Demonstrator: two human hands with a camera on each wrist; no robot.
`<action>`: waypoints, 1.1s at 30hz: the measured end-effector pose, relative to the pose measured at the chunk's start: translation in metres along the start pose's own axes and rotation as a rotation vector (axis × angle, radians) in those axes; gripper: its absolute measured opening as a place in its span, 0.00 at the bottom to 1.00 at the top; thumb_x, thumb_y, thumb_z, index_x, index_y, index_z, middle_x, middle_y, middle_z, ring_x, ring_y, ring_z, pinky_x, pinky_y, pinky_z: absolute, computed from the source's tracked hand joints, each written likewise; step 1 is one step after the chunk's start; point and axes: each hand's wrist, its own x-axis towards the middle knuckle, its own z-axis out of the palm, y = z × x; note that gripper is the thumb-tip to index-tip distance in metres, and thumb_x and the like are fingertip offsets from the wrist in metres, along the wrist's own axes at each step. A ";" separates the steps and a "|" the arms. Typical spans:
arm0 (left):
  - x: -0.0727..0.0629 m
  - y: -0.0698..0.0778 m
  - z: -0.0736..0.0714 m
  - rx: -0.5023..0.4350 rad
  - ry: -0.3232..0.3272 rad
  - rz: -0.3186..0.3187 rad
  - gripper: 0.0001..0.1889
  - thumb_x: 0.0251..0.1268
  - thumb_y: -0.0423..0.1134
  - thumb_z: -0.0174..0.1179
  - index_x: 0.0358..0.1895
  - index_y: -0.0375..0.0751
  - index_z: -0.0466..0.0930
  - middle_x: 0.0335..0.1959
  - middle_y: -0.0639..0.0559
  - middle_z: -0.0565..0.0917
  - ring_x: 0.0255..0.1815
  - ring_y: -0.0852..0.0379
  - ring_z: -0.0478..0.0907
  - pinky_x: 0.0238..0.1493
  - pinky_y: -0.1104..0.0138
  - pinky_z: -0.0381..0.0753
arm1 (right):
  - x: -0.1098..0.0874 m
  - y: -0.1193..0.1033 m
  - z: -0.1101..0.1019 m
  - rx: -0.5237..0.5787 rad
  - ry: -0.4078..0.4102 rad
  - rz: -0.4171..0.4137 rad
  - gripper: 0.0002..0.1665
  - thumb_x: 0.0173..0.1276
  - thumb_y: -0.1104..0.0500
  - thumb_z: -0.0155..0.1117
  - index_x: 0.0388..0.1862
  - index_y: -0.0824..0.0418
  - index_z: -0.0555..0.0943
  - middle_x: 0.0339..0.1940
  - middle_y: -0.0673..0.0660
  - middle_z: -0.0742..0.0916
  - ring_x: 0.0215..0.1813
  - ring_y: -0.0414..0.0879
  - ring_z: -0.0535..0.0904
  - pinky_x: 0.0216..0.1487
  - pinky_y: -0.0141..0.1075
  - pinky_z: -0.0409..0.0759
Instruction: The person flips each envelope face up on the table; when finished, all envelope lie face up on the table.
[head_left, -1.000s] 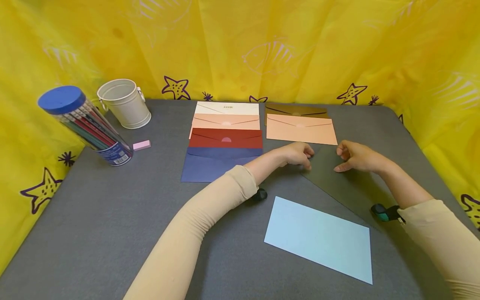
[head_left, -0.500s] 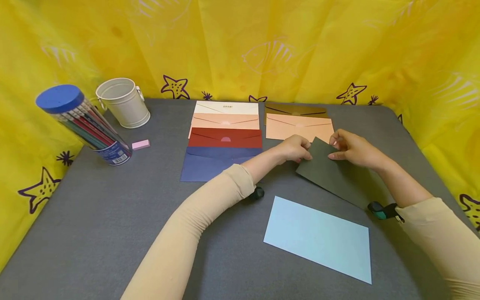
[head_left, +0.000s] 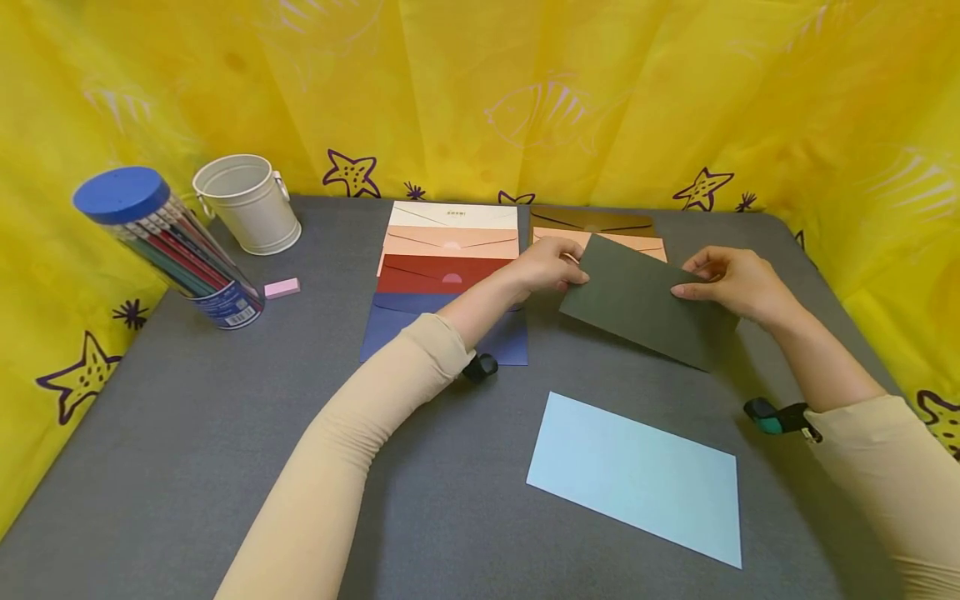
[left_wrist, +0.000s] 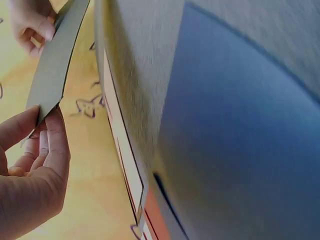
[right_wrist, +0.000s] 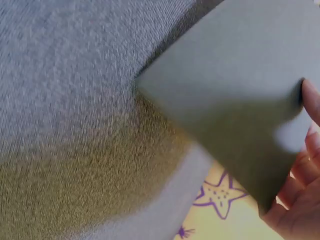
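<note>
A dark green envelope (head_left: 637, 300), its plain face showing, is lifted off the table and tilted. My left hand (head_left: 546, 265) pinches its left end between thumb and fingers, as the left wrist view also shows. On the far long edge, towards the right, my right hand (head_left: 742, 285) pinches it with the thumb on the near face. In the right wrist view the lower right corner of the envelope (right_wrist: 225, 75) hangs low over the table. Behind it lies a peach envelope (head_left: 600, 236), partly covered, overlapping a brown envelope (head_left: 588, 220).
A light blue envelope (head_left: 637, 475) lies nearer on the grey table (head_left: 187, 467). Left of my hands overlap white (head_left: 450, 213), peach (head_left: 427, 240), red (head_left: 416, 271) and blue (head_left: 393, 333) envelopes. A pencil tub (head_left: 180, 250), white bucket (head_left: 251, 208) and pink eraser (head_left: 282, 288) stand farther left.
Both hands have taken hold of the dark green envelope and raised it from the table. It has moved left and away, now covering part of the peach envelope.
</note>
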 end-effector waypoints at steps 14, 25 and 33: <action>-0.007 -0.005 -0.030 -0.134 0.090 -0.011 0.16 0.66 0.27 0.59 0.56 0.31 0.75 0.40 0.46 0.82 0.35 0.59 0.79 0.38 0.72 0.80 | -0.001 0.027 -0.015 0.289 -0.058 0.136 0.46 0.67 0.44 0.67 0.71 0.68 0.58 0.33 0.36 0.74 0.34 0.28 0.77 0.40 0.22 0.81; -0.010 -0.007 -0.037 -0.137 0.122 -0.040 0.07 0.67 0.31 0.61 0.43 0.33 0.76 0.35 0.52 0.75 0.32 0.61 0.76 0.52 0.60 0.84 | -0.005 0.036 -0.012 0.517 -0.069 0.133 0.13 0.69 0.52 0.66 0.44 0.54 0.73 0.29 0.37 0.82 0.34 0.34 0.82 0.41 0.27 0.84; -0.011 -0.009 -0.036 -0.171 0.180 -0.057 0.12 0.66 0.34 0.63 0.47 0.30 0.80 0.31 0.54 0.78 0.30 0.61 0.76 0.61 0.54 0.80 | -0.008 0.041 -0.013 0.833 -0.019 0.144 0.08 0.67 0.62 0.66 0.30 0.50 0.84 0.29 0.42 0.85 0.33 0.37 0.84 0.38 0.26 0.84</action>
